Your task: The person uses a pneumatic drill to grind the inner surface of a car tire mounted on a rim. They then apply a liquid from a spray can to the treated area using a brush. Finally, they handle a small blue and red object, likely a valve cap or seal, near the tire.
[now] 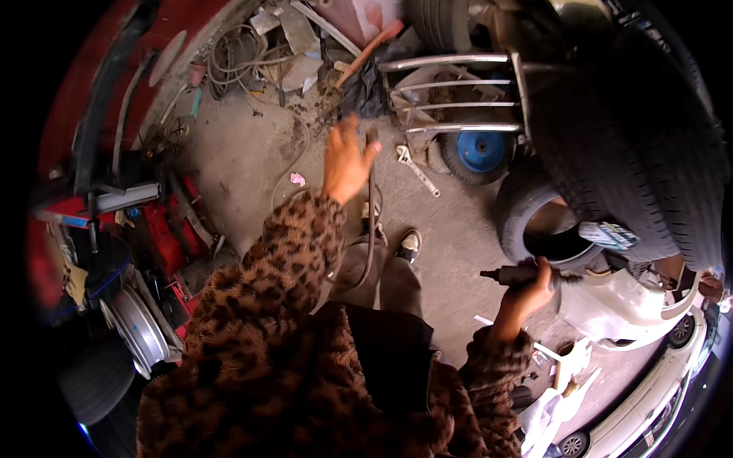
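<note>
My left hand (348, 162) reaches forward over the floor, its thumb apart from the fingers and nothing visible in it. The fingertips are slightly blurred. Just right of that hand, a dark hose (372, 229) runs down and curves toward my legs; whether the hand touches it, I cannot tell. In my right hand (532, 294), held out to the right, is a dark handheld tool with a narrow tip (513, 275) that points left. Its exact kind is unclear. An adjustable wrench (419, 172) lies on the floor ahead, between the hose and a small blue-hubbed wheel (481, 148).
Tyres (513, 210) are piled on the right, beside a white bumper (611, 309). A chrome bar frame (462, 128) stands ahead. A coiled hose (221, 57) and scrap lie at the far left. A red jack (169, 233) and a metal rim (136, 328) are at left.
</note>
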### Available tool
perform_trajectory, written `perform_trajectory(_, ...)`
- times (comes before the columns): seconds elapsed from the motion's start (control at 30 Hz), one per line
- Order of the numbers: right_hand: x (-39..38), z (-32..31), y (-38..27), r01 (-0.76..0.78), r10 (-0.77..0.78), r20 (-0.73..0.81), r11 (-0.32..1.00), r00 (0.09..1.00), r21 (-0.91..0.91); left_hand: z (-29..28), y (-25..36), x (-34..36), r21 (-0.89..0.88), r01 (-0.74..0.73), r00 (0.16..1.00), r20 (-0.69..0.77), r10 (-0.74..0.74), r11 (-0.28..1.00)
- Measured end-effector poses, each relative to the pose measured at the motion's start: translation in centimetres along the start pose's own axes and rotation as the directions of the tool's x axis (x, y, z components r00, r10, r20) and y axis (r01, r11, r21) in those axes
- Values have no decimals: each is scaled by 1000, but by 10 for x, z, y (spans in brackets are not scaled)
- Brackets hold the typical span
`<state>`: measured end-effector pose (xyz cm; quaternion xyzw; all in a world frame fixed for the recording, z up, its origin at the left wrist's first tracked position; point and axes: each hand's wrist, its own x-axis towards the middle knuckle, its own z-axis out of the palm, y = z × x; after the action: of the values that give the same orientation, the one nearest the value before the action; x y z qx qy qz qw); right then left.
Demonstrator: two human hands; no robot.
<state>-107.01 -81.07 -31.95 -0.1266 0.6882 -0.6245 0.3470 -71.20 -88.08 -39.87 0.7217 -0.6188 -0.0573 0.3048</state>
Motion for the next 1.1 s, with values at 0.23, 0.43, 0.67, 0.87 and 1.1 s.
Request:
perform_trajectory(0.23, 45, -4, 285, 208, 405, 362, 377, 839, -903, 68, -29, -166, -175, 618, 716, 529, -456, 767)
perform_trajectory(0.43, 109, 50, 463, 796, 714, 523, -78, 465, -600, 17, 3, -229, 177, 223, 549, 789, -274, 959)
perform_trajectory(0.67, 68, 78, 470, 795, 581, 561, -541, 590, -276, 31, 20, -231, 78, 740, 490, 619, -614, 668)
perform_trajectory(0.87, -4, 8, 359, 885, 610, 641, -331, 465, -327, 8, 66, -277, -513, 842, 186, 565, -804, -166)
perform_trajectory(1.1, -155, 59, 310, 923, 821, 570, 225, -7, -312, -106, 56, -280, -817, 400, 397, 562, -726, -414)
